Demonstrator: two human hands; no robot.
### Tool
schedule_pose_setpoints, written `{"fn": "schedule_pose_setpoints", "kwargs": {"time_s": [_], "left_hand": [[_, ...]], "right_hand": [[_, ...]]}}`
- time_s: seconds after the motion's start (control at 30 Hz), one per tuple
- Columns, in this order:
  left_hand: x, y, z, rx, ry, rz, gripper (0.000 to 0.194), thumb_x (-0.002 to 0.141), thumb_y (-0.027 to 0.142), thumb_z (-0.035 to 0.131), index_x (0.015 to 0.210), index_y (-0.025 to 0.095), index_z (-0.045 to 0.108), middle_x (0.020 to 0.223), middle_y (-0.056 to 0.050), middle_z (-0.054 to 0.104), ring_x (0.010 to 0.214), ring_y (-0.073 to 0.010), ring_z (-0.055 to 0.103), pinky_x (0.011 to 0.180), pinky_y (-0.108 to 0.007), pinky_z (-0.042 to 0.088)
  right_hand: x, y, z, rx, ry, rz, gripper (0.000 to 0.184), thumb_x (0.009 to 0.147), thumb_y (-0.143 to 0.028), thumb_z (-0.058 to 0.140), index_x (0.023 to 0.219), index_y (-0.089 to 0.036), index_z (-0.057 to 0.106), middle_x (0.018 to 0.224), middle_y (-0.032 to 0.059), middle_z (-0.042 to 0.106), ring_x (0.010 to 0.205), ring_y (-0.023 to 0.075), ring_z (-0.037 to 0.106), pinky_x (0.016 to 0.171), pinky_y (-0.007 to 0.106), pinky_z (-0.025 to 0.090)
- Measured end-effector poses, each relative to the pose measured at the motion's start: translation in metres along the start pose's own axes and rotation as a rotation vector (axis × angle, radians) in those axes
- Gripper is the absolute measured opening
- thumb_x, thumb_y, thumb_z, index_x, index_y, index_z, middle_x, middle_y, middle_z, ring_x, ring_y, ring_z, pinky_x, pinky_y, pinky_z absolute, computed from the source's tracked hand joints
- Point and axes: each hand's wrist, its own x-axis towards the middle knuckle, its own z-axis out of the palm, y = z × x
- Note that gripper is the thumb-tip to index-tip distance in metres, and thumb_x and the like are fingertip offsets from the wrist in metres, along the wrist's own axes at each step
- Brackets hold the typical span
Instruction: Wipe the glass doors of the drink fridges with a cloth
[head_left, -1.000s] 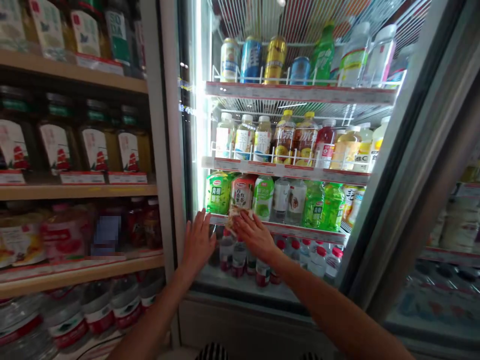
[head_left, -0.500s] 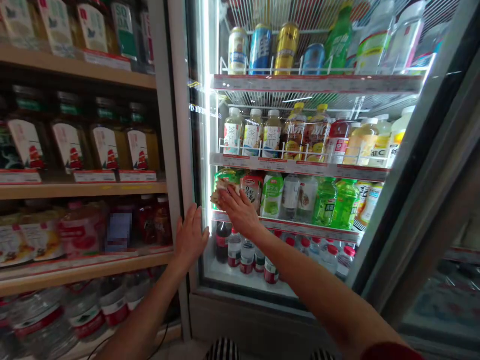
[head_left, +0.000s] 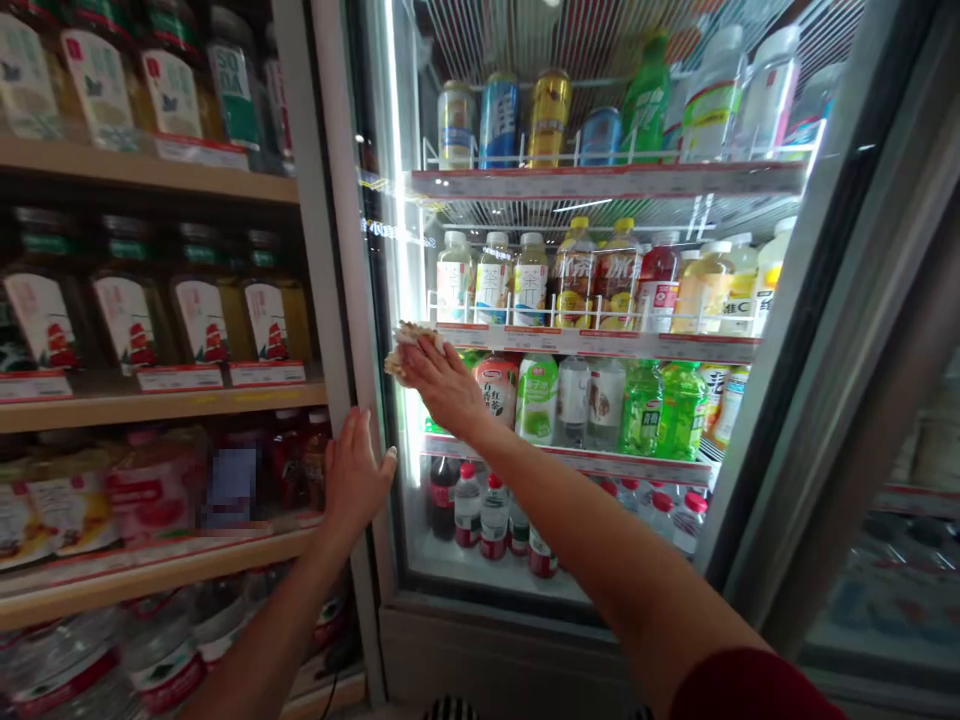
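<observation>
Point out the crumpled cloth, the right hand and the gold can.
Crumpled cloth [head_left: 396, 358], head view: its uncovered edge.
Right hand [head_left: 442, 384], head view: back of the hand.
Gold can [head_left: 550, 118], head view: middle of its front.

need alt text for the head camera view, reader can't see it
A person's right hand holds a crumpled cloth against a lit, glass-fronted drinks fridge, while the left hand is by its frame. Wooden shelves with bottles stand to the left.
</observation>
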Motion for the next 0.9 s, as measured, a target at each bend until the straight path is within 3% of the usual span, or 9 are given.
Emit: {"fn": "schedule_pose_setpoints", "kwargs": {"time_s": [0.23,0.43,0.63,0.8,0.9], "left_hand": [[0.012,0.003,-0.005,-0.005,0.025,0.012,0.062,0.08,0.031,0.041,0.136,0.01,0.025,0.142,-0.019,0.03,0.13,-0.0304,0.029,0.103,-0.052,0.026],[0.021,0.011,-0.007,-0.015,0.039,0.021,0.062,0.08,0.031,0.043,0.135,0.01,0.026,0.142,-0.018,0.03,0.131,-0.0292,0.029,0.105,-0.05,0.026],[0.032,0.032,-0.004,-0.052,0.077,0.076,0.061,0.08,0.028,0.043,0.136,0.012,0.025,0.142,-0.018,0.029,0.132,-0.0279,0.028,0.106,-0.049,0.024],[0.044,0.054,-0.003,-0.091,0.103,0.116,0.062,0.081,0.029,0.044,0.137,0.013,0.023,0.143,-0.016,0.027,0.132,-0.0266,0.026,0.107,-0.048,0.023],[0.049,0.066,-0.003,-0.099,0.094,0.129,0.059,0.081,0.028,0.043,0.136,0.012,0.025,0.143,-0.017,0.028,0.132,-0.0266,0.027,0.107,-0.048,0.023]], "right_hand": [[-0.004,0.006,-0.008,0.024,-0.062,-0.196,0.041,0.088,-0.017,0.035,0.128,-0.018,0.042,0.138,0.0037,0.04,0.134,0.0211,0.024,0.113,0.043,0.019],[0.02,0.027,-0.023,0.015,0.015,0.067,0.043,0.086,-0.013,0.035,0.128,-0.016,0.041,0.141,0.0071,0.036,0.135,0.0238,0.019,0.112,0.049,0.016],[-0.019,0.039,-0.033,-0.005,-0.019,-0.146,0.04,0.085,-0.017,0.04,0.125,-0.02,0.046,0.136,0.0033,0.043,0.134,0.0213,0.024,0.112,0.043,0.021],[-0.027,0.072,-0.057,-0.064,0.062,0.096,0.043,0.084,-0.019,0.042,0.128,-0.018,0.043,0.141,0.0062,0.036,0.136,0.0237,0.018,0.112,0.047,0.018],[-0.044,0.078,-0.066,-0.082,0.039,0.055,0.044,0.085,-0.018,0.041,0.129,-0.019,0.042,0.14,0.0049,0.038,0.135,0.0234,0.02,0.111,0.046,0.019]]}}
